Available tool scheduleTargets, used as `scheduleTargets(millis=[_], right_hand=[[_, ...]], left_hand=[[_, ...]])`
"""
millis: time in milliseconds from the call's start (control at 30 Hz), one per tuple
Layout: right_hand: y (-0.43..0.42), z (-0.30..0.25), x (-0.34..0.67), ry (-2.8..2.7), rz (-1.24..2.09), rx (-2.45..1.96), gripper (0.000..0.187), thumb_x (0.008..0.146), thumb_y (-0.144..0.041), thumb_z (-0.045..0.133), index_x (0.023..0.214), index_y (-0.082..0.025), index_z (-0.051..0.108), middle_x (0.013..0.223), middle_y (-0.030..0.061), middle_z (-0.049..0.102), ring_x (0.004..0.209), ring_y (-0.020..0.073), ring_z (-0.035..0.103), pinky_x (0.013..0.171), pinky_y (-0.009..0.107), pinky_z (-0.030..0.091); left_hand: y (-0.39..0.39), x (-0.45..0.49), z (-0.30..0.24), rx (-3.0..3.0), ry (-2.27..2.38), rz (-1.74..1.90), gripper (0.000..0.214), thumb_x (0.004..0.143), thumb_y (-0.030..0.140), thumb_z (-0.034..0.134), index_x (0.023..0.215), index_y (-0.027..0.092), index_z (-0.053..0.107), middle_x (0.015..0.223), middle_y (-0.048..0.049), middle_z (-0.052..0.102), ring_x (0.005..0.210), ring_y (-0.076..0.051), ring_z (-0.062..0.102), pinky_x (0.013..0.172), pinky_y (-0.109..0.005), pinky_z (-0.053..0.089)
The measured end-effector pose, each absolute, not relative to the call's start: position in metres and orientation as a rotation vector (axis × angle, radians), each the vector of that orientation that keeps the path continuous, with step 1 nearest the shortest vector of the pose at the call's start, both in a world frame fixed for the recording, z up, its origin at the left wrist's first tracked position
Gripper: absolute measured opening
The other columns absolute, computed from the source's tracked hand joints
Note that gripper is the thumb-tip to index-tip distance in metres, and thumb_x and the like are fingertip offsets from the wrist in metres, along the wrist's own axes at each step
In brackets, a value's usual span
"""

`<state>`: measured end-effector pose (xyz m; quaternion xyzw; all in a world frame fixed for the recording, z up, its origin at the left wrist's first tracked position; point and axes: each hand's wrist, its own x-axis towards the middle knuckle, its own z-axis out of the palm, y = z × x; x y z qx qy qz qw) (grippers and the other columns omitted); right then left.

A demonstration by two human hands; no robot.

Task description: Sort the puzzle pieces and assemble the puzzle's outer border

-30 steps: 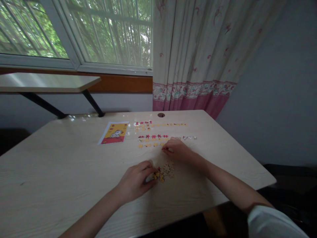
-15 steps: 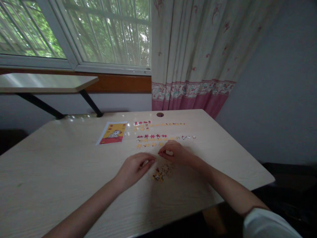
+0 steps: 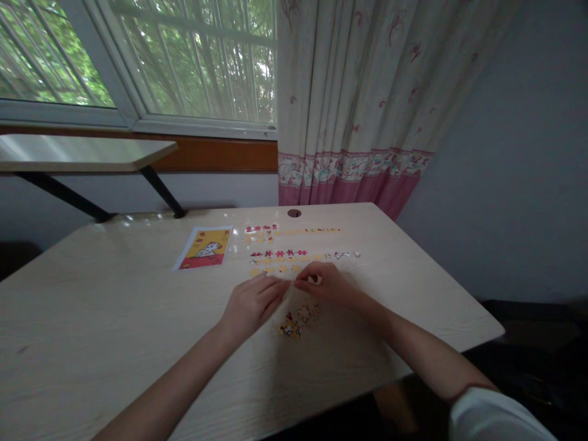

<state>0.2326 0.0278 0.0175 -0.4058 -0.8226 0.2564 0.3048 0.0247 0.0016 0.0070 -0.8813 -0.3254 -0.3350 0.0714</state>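
Left hand: The bare left hand (image 3: 255,300) is bringing thumb and fingertips together in a narrow pinch; any piece between them is too small to make out.
Right hand: The bare right hand (image 3: 328,283) is curling thumb and forefinger into a closed loop, its tips just beside the left's; what they are gripping, if anything, cannot be told.
Loose pile: Small yellow, white and tan jigsaw pieces (image 3: 290,329) are lying heaped just below the paired fingertips, on the person's side.
Rows: Red jigsaw pieces (image 3: 280,253), yellow jigsaw pieces (image 3: 282,268) and white jigsaw pieces (image 3: 350,254) are lining up just beyond the pinch, with another group (image 3: 263,228) farther off.
Picture sheet: A yellow-and-red printed paper sheet with a white cartoon animal (image 3: 206,248) is lying beyond and left of the grip, on the pale wood-grain desk (image 3: 138,343).
Risk: With fingertips crowding together, a small piece could be slipping out; the right hand, hanging close to the rows, could be nudging them crooked.
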Motion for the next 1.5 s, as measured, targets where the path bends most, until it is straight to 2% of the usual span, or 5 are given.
scheduleTargets(millis=[433, 633, 867, 1233, 1500], right_hand=[[0.022, 0.014, 0.226, -2.113, 0.818, -1.176, 0.018, 0.081, -0.030, 0.057, 0.079, -0.016, 0.068, 0.064, -0.0005, 0.062, 0.055, 0.0081, 0.047, 0.053, 0.020, 0.035], [0.035, 0.020, 0.239, -2.082, 0.407, -1.034, 0.012, 0.081, -0.025, 0.057, 0.075, -0.017, 0.065, 0.071, 0.0026, 0.064, 0.066, 0.0111, 0.053, 0.064, 0.023, 0.040], [0.055, 0.035, 0.270, -1.752, 0.399, -1.165, 0.020, 0.079, -0.033, 0.055, 0.076, -0.016, 0.065, 0.068, 0.0023, 0.061, 0.059, 0.0110, 0.048, 0.057, 0.023, 0.039], [0.057, 0.044, 0.280, -1.757, 0.311, -1.083, 0.019, 0.079, -0.032, 0.055, 0.074, -0.017, 0.065, 0.067, 0.0023, 0.059, 0.060, 0.0116, 0.046, 0.060, 0.024, 0.038], [0.063, 0.017, 0.271, -1.992, 0.574, -1.409, 0.016, 0.075, -0.026, 0.056, 0.073, -0.015, 0.068, 0.062, 0.0002, 0.061, 0.055, 0.0089, 0.047, 0.055, 0.021, 0.034]], left_hand=[[-0.003, 0.024, 0.007, -2.413, -0.831, -0.921, 0.018, 0.086, 0.017, 0.053, 0.102, 0.016, 0.061, 0.088, -0.0056, 0.069, 0.064, -0.016, 0.058, 0.054, -0.027, 0.045], [-0.003, 0.026, 0.003, -2.539, -1.164, -1.090, 0.027, 0.089, 0.028, 0.049, 0.112, 0.016, 0.055, 0.090, -0.0072, 0.067, 0.079, -0.018, 0.062, 0.066, -0.028, 0.051], [-0.006, 0.024, 0.003, -2.917, -1.252, -0.706, 0.018, 0.089, 0.023, 0.043, 0.090, 0.018, 0.060, 0.083, -0.0040, 0.065, 0.075, -0.017, 0.061, 0.066, -0.028, 0.051], [-0.004, 0.020, 0.005, -3.005, -1.145, -0.489, 0.022, 0.090, 0.022, 0.038, 0.089, 0.018, 0.059, 0.081, -0.0042, 0.061, 0.074, -0.017, 0.059, 0.064, -0.028, 0.049], [-0.003, 0.014, 0.008, -3.031, -1.134, -0.471, 0.023, 0.090, 0.022, 0.038, 0.086, 0.018, 0.060, 0.078, -0.0039, 0.061, 0.073, -0.017, 0.059, 0.064, -0.028, 0.048]])
